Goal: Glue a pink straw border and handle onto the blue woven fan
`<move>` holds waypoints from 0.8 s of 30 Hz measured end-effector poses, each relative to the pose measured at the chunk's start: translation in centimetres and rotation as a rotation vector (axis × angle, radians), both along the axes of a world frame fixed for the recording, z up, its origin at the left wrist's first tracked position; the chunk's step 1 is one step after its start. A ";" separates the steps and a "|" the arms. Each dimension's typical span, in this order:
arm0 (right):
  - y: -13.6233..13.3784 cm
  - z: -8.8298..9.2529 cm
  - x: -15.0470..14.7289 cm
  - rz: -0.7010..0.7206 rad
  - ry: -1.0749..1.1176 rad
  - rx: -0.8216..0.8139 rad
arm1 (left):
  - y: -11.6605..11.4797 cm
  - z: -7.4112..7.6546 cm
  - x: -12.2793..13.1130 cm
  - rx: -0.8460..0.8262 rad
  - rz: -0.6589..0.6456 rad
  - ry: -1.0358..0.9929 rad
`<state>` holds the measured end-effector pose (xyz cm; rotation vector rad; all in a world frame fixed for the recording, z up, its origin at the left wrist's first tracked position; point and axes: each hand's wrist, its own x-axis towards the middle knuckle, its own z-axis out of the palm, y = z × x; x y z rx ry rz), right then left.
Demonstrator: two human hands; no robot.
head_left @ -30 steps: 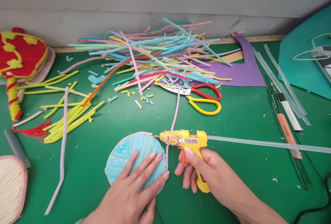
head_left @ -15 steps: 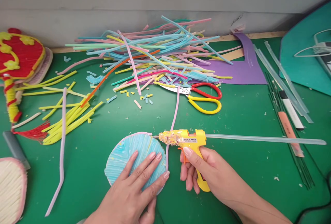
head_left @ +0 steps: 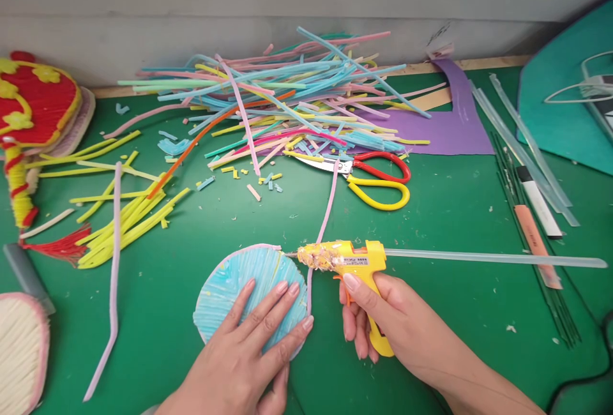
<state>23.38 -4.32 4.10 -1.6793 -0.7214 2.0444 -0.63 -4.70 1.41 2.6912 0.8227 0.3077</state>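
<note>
My left hand (head_left: 256, 345) lies with fingers spread on a round light-blue disc (head_left: 239, 274) covered in pipe-cleaner strips, pressing it to the table. A lilac pipe cleaner (head_left: 325, 211) runs along the disc's right edge, by my index fingertip, and its loose end reaches up to the scissors (head_left: 380, 179). My right hand (head_left: 378, 313) is wrapped round the handle of a yellow hot glue gun (head_left: 357, 262), index finger near the orange trigger. The nozzle points left at the disc's upper right rim. A long clear glue stick (head_left: 479, 256) sticks out of the gun's back.
Behind lies a heap of coloured pipe cleaners (head_left: 287, 89) with purple foam sheet (head_left: 435, 131). Yellow strips (head_left: 129, 230), another lilac pipe cleaner (head_left: 115, 274), a red fan (head_left: 43, 102) and a cream disc (head_left: 19, 345) are left. Spare glue sticks (head_left: 531, 147) and green wires (head_left: 565, 313) are right.
The glue gun and my right hand have shifted slightly right. The loose end of the lilac pipe cleaner has swung a little right. My left hand stays on the disc.
</note>
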 end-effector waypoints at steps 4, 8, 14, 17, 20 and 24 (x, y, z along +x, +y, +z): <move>-0.2 0.2 0.1 -0.004 -0.010 -0.010 | -0.2 -0.5 0.0 0.008 0.011 -0.028; -0.3 0.5 0.2 -0.034 -0.025 -0.017 | -0.7 -1.6 0.0 0.038 0.042 -0.108; -0.7 0.3 0.4 -0.019 -0.038 -0.038 | -0.5 -1.0 -0.1 0.038 0.025 -0.063; -0.8 0.3 0.5 -0.023 -0.040 -0.042 | -0.2 -0.2 0.0 -0.003 -0.005 0.017; -1.0 0.3 0.6 -0.024 -0.048 -0.050 | -0.1 0.0 0.0 0.029 0.011 -0.022; -1.2 0.5 0.9 -0.025 -0.059 -0.058 | -0.4 -0.7 0.0 0.027 0.016 -0.030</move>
